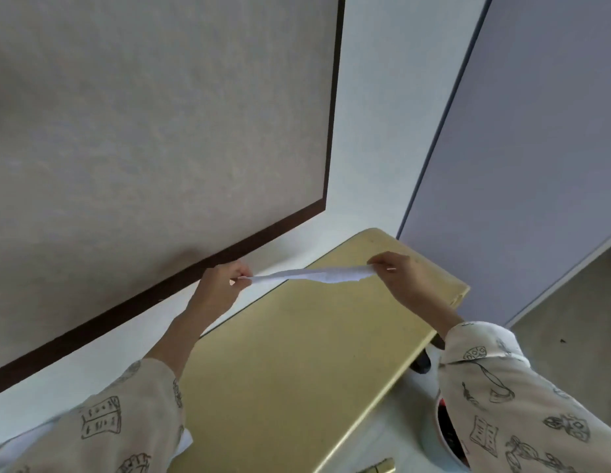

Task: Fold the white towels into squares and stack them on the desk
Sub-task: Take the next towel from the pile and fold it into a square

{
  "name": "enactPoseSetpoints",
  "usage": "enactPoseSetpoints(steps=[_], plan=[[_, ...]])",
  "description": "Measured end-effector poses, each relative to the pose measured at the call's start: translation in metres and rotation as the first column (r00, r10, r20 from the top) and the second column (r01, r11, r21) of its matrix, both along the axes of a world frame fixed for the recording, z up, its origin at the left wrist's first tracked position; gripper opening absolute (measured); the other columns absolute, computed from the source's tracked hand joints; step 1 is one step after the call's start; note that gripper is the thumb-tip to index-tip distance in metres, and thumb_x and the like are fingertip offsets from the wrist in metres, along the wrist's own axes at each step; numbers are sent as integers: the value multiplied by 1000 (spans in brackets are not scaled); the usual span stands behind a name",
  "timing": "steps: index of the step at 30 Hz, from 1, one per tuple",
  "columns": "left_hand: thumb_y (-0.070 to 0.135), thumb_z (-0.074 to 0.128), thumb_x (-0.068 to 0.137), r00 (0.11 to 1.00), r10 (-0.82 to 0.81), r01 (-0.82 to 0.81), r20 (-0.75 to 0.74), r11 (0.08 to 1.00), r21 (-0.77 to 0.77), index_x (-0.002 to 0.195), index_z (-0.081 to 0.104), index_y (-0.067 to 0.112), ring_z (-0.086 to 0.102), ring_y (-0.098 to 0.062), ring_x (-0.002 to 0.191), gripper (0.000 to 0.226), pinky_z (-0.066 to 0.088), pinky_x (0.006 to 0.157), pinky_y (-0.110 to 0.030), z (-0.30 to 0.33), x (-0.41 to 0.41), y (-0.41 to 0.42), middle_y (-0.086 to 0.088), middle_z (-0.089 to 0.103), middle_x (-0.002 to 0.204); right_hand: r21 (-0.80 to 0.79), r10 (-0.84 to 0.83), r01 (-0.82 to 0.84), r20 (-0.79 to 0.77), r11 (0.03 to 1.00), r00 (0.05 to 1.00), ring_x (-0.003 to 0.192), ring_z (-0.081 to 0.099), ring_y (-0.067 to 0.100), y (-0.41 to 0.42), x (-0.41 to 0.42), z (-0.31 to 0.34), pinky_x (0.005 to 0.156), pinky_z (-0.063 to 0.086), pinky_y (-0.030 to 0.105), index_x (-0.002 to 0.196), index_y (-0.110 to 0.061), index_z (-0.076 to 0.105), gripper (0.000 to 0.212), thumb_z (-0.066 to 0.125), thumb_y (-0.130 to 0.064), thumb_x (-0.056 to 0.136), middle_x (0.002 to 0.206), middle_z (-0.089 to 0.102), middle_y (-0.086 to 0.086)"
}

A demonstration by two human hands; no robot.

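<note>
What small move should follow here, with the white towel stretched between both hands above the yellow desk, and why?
Probably lower it flat onto the yellow desk top. The white cloth towel hangs in the air, pinched at one end by the left hand and at the other by the right hand; no fold can be creased there.

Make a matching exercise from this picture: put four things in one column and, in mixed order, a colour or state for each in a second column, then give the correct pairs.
Column one:
1. white towel
2. desk
3. left hand
4. sleeve

Column two:
A. printed with dark line drawings
B. yellowish top, nothing stacked on it in view
C. stretched in the air between two hands
D. pinching one towel end, near the dark wall trim

Pairs: 1-C, 2-B, 3-D, 4-A
</note>
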State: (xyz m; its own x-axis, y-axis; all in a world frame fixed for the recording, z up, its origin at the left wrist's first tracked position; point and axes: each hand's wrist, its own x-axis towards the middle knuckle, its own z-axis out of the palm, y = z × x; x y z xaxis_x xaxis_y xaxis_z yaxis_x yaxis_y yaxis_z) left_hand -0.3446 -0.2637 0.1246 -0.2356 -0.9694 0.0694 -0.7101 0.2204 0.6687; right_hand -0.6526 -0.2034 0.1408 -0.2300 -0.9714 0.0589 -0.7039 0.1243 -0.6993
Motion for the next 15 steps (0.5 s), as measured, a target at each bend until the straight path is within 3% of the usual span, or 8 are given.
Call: enactPoseSetpoints(steps=[3, 5, 8, 12, 15], plan=[[9, 63, 85, 997, -40, 31, 68, 991, 131, 89, 68, 11, 59, -15, 80, 6, 38, 65, -21, -59, -3, 10, 3, 64, 80, 122, -25, 26, -10, 992, 1000, 72, 59, 13, 21, 1, -61, 58, 35, 9, 96, -4, 70, 16, 57, -5, 88, 84, 66, 3], [6, 63, 83, 990, -90, 61, 111, 969, 241, 88, 68, 10, 60, -17, 81, 8, 38, 69, -22, -105, -3, 15, 2, 65, 81, 249, -52, 50, -1, 967, 999, 84, 65, 23, 33, 2, -110, 65, 33, 15, 95, -4, 72, 16, 58, -5, 87, 91, 72, 8], [8, 61, 82, 966, -183, 98, 185, 915, 391, 89, 70, 12, 62, -21, 85, 12, 40, 67, -24, -153, 5, 30, -4, 69, 88, 401, -36, 29, 11, 916, 999, 97, 64, 22, 62, 9, -157, 72, 32, 14, 99, -6, 72, 19, 57, -6, 88, 101, 72, 7], [11, 60, 85, 923, -313, 134, 223, 805, 578, 104, 69, 7, 59, -15, 88, 22, 34, 59, -11, -193, 13, 38, -6, 69, 101, 541, -87, 35, 71, 840, 994, 96, 61, 15, 88, 20, -194, 76, 33, 14, 102, -8, 72, 20, 56, -10, 90, 103, 71, 3], [15, 63, 84, 956, -225, 73, 188, 804, 591, 101, 70, 10, 58, -11, 84, 19, 34, 61, -5, -203, 17, 33, -3, 68, 96, 556, -157, 66, 118, 829, 980, 91, 56, 10, 86, 20, -204, 80, 35, 16, 103, -8, 70, 20, 56, -12, 90, 99, 68, 1]])
